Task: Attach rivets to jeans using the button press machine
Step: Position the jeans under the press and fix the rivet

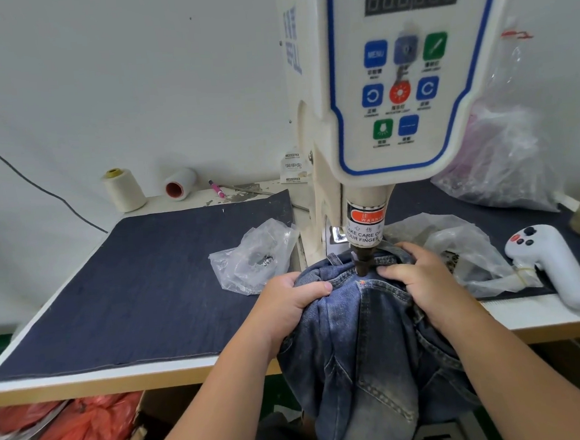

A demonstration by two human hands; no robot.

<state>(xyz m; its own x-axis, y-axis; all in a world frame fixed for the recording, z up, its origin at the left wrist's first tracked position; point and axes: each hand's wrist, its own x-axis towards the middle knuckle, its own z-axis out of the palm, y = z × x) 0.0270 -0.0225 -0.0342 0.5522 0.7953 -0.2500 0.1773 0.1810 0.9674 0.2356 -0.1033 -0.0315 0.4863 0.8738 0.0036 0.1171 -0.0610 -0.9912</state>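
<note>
While the jeans (pixel 365 334) lie bunched under the press head (pixel 362 263), we see the left hand (pixel 287 302) clenching a fold of denim just left of the punch — likely to keep the seam taut. Right of it, the right hand (pixel 419 279) grips the waistband, fingers curled close beside the tool — placed, we judge, to centre the spot. Above both grips, the label (pixel 366 230) reads "WARNING… TAKE CARE OF YOUR FINGER"; a button says "MENU" (pixel 375 54).
</note>
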